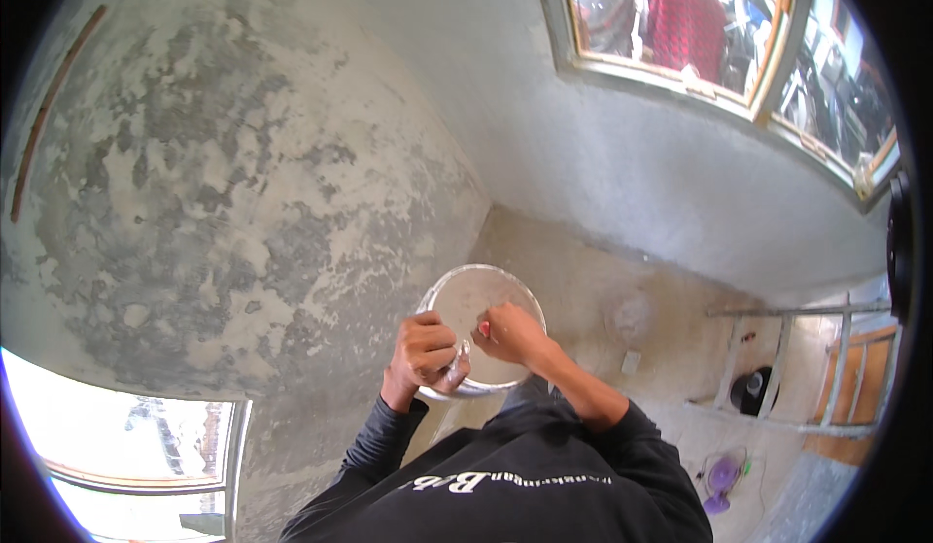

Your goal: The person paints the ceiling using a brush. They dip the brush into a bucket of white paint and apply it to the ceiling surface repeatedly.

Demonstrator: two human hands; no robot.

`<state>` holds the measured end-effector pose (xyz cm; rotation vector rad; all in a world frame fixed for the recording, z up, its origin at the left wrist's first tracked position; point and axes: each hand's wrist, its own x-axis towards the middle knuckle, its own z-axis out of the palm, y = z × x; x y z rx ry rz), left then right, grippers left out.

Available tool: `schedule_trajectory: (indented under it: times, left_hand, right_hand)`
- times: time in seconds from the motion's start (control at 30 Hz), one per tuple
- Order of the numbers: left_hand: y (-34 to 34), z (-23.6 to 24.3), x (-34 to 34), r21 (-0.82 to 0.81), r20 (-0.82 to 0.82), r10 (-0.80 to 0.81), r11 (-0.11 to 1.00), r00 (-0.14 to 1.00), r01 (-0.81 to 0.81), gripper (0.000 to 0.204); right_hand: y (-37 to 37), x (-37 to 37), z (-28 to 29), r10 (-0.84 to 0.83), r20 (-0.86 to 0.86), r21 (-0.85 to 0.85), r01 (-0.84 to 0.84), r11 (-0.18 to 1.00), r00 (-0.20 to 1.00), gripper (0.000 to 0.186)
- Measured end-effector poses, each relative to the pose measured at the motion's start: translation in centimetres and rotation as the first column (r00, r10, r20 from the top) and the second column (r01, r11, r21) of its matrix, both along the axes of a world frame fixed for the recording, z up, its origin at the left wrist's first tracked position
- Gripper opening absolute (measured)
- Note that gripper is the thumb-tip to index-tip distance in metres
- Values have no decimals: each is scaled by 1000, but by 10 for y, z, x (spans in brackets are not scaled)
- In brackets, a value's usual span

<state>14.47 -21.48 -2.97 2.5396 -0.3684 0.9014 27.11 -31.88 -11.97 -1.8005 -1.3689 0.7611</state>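
A round white bucket (pixel 532 302) stands below my chest, with pale greyish-beige material inside. Over its left rim, my left hand (pixel 425 351) is closed in a fist, its thumb side smeared whitish. A pale, shiny bit (pixel 463 353) shows at that fist; what the fingers hold, if anything, I cannot make out. My right hand (pixel 513 335) reaches over the bucket from the right, its fingers wrapped round something with a small red end (pixel 484 329). The rest of that red-ended thing is hidden by the hand. The two fists are close together but apart.
A patchy plastered wall (pixel 224 174) rises on the left, meeting a smoother grey wall with a window (pixel 671 72). Outside it is a person in a red patterned top (pixel 684 23). On the right are a metal ladder (pixel 777 363), a black round container (pixel 750 390) and a purple object (pixel 721 475).
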Motion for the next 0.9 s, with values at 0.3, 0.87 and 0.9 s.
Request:
schedule_trajectory:
  times: [0.3,0.87,0.9]
  left_hand:
    - [19,17,0,-46,-8,136,990,991,-137,24]
    - [94,34,8,-49,351,328,942,877,-333,18]
    - [97,35,8,-59,363,340,937,867,-343,19]
  right_hand:
    - [5,44,69,-72,-245,458,181,870,967,18]
    - [76,118,88,-102,-903,90,417,904,417,20]
    - [82,120,85,-111,-922,60,420,905,371,19]
